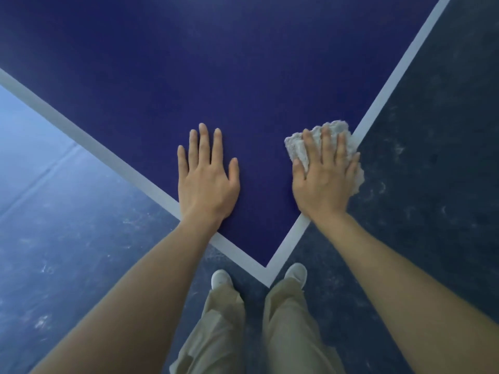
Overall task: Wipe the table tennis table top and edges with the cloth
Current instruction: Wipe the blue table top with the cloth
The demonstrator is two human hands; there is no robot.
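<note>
Standing at a corner of the table tennis table (216, 76), seen from above. Right hand (324, 182) flat on a bunched pale cloth (298, 147), fingers straight and spread, pressing it down rather than pinching it. Cloth lying on the blue top right at the white edge line (383, 95) on the right side, part of it spilling past the rim, apparently so top and edge get wiped in one pass. Left hand (208, 182) open, palm down on the bare blue surface just beside the other white border, holding nothing, likely bracing the body while leaning in. Shoes (221, 278) planted either side of the corner point, trousers (283, 319) below, on a scuffed dark floor (432, 184). Judging by the spot, work on the right-hand edge near the corner, with much of the top beyond not yet reached.
</note>
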